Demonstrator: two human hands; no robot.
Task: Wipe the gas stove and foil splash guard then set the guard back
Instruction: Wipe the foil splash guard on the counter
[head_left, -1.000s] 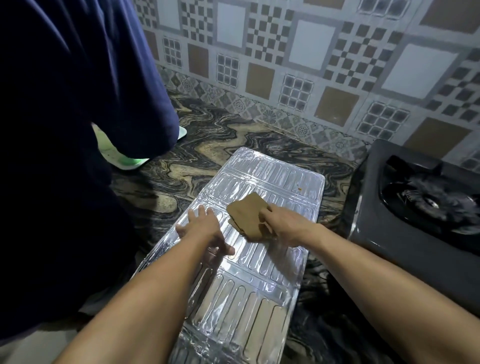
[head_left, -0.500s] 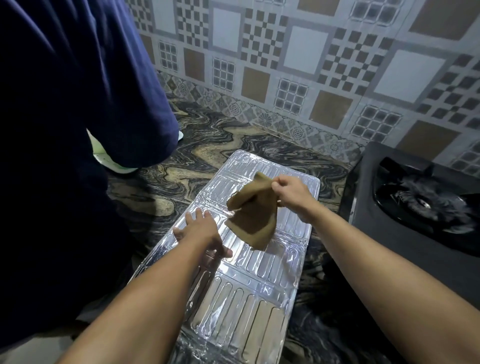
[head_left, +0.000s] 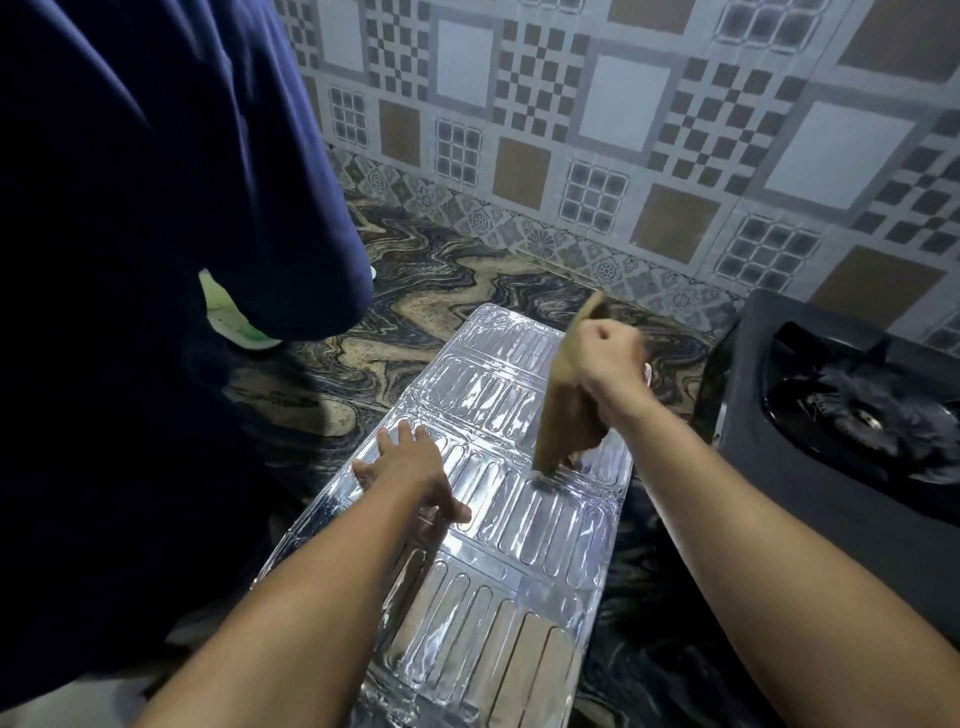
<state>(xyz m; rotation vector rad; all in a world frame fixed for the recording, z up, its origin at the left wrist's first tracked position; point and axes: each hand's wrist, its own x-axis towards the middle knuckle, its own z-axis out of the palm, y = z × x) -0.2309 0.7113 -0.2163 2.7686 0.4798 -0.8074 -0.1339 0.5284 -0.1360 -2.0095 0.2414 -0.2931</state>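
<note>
The right hand (head_left: 613, 353) is fisted around a brown cloth (head_left: 563, 415), lifted so it hangs with its lower tip brushing the foil splash guard (head_left: 498, 519). The left hand (head_left: 410, 467) lies flat, fingers spread, pinning the guard near its left edge. The guard lies flat on the bench (head_left: 457, 291), just left of the gas stove (head_left: 831, 431). Guard-wiping looks underway; next, I'd guess, the cloth needs refolding and pressing back down.

Marbled countertop (head_left: 457, 291), patterned wall tiles (head_left: 623, 114), dark blue garment (head_left: 130, 260)
</note>
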